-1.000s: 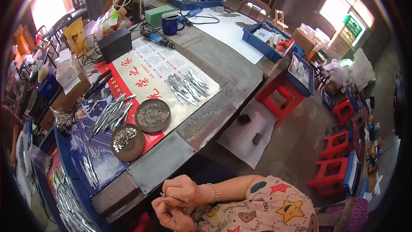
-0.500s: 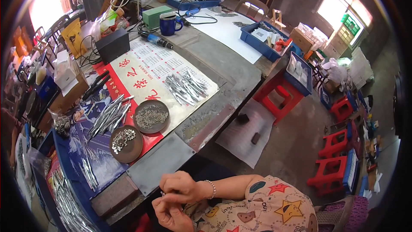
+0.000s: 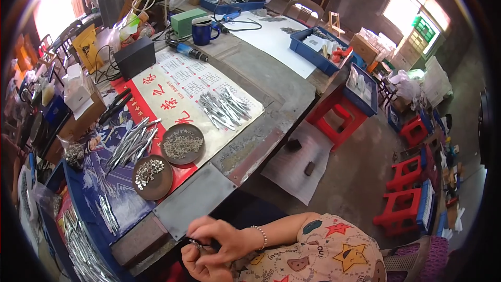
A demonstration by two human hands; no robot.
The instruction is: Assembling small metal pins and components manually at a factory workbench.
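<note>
Left hand [image 3: 201,266] and right hand [image 3: 219,237] pinched together on a small metal piece [image 3: 195,244], perhaps a clip, below the tabletop's [image 3: 245,146] near edge, two round dishes [image 3: 181,143] of small parts beyond, left hand partly cut off.

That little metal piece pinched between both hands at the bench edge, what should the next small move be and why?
Probably lift the small metal piece away from the lap and over the bench. Both the left hand and right hand pinch it at the near edge, apart from the round dishes and the pile of metal blades further out.
</note>
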